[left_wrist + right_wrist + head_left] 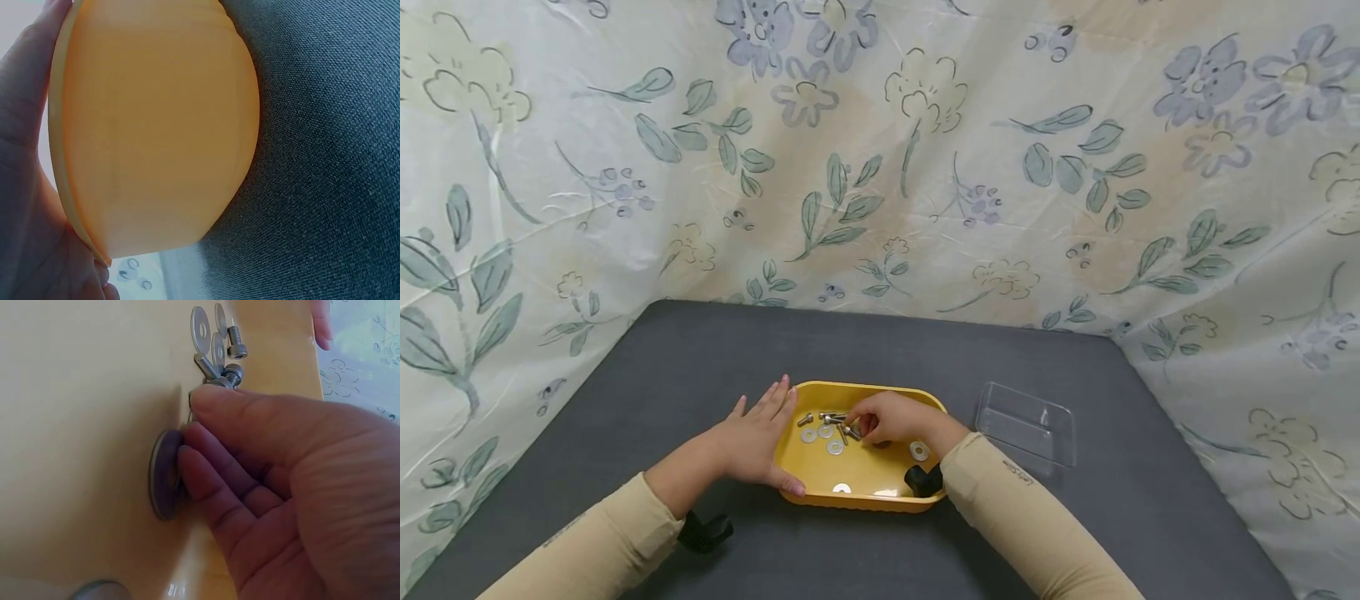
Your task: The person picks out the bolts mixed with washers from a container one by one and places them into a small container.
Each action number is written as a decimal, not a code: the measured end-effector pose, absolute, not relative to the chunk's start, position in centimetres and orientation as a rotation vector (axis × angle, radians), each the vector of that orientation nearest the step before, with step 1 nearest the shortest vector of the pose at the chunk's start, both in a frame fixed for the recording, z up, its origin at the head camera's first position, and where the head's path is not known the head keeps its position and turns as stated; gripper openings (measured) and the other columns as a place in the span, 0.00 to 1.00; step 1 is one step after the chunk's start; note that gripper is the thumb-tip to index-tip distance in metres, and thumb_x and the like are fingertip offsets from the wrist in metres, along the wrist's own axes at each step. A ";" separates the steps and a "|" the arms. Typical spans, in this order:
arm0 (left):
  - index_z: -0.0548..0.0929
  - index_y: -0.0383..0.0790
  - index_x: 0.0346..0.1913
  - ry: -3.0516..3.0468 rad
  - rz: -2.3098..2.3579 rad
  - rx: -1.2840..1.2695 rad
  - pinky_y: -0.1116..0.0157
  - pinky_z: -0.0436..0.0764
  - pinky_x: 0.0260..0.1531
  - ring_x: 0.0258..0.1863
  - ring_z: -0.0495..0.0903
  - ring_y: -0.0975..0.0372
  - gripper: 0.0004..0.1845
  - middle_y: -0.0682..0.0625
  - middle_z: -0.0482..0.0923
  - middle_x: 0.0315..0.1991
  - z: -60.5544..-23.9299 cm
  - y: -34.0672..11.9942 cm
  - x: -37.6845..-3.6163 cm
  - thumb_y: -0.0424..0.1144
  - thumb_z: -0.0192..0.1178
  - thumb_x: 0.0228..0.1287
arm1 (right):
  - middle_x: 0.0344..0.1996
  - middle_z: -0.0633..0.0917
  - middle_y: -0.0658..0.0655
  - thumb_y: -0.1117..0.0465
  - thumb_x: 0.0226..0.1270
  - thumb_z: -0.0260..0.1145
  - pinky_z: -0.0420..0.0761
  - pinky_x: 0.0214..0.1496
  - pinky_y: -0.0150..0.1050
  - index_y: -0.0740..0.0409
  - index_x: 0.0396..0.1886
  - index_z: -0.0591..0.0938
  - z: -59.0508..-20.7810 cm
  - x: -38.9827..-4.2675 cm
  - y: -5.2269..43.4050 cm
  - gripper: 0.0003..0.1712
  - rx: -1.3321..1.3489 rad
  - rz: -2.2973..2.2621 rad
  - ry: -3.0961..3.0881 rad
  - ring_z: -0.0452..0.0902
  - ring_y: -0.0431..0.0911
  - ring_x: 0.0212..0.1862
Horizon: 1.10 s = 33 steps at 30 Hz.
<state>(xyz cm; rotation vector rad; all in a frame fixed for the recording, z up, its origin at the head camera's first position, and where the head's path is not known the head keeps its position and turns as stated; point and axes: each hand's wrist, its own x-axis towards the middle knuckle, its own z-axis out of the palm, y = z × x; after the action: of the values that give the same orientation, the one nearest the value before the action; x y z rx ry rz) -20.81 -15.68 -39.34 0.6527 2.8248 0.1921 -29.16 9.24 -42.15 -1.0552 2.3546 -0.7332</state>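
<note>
In the head view a yellow tray (880, 479) holds loose socket-head bolts (806, 419) and flat washers (835, 447). My left hand (752, 437) rests spread along the tray's left rim, thumb at the near corner. The left wrist view shows the yellow outer wall (156, 125) beside that hand. My right hand (891, 418) reaches inside, thumb and forefinger pinching at a metal bolt (852, 432) in the cluster; its far part is hidden by the fingers. Close under the other fingertips in the right wrist view lies a large dark washer (164, 478).
A clear plastic box (1026, 425) stands right of the tray, behind the right forearm. Another washer (919, 451) lies near the tray's right end. The dark grey table (820, 554) meets a flowered cloth (880, 208) at the back and sides.
</note>
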 end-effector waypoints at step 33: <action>0.41 0.35 0.72 2.817 0.221 0.652 0.38 0.43 0.60 0.71 0.35 0.50 0.72 0.41 0.28 0.72 -39.3 -15.7 -20.9 0.81 0.54 0.29 | 0.21 0.76 0.45 0.61 0.54 0.70 0.72 0.27 0.28 0.52 0.36 0.80 -42.4 -29.0 8.6 0.10 -1.050 -0.613 2.429 0.70 0.37 0.24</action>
<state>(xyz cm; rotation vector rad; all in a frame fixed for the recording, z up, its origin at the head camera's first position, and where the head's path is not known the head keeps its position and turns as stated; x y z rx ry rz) -20.93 -15.73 -39.34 0.6524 2.8171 0.2209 -29.01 8.56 -42.39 -1.0504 2.4293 -0.6132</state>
